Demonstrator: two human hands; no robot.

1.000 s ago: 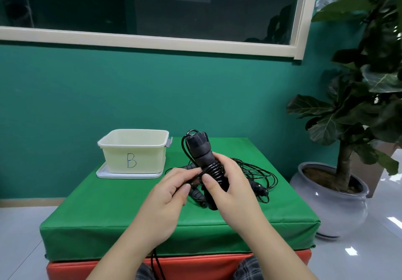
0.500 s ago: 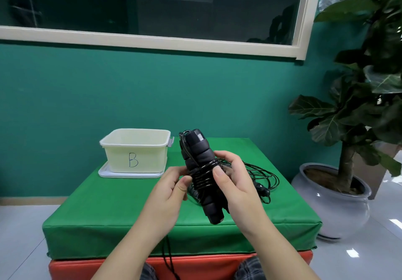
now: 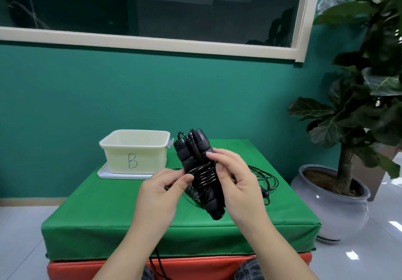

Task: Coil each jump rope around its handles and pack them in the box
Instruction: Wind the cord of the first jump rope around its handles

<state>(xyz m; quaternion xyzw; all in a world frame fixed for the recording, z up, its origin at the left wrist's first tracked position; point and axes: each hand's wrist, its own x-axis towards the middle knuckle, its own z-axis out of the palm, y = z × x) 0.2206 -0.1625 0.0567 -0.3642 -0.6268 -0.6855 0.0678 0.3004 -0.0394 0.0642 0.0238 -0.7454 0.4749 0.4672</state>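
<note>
**Rope half-wound, both hands on the bundle**

Above the green padded counter, a pair of black jump rope handles is held side by side, tilted, top ends toward the wall. Several turns of black rope wrap the handles' middle. Right hand grasps the handles from the right, fingers curled round the coils. Left hand pinches a strand of the rope between thumb and forefinger, just left of the coils. A loose length of rope hangs off the counter's near edge, between the forearms.

Second jump rope lies uncoiled on the counter behind the right hand, loops spread, one handle end showing near the right wrist.

Pale plastic box, marked "B" on its front, stands open at the counter's far left corner on a white lid. Nothing visible above its rim; its floor is hidden.

Green pad sits on an orange one. Potted plant stands on the floor to the right.
</note>
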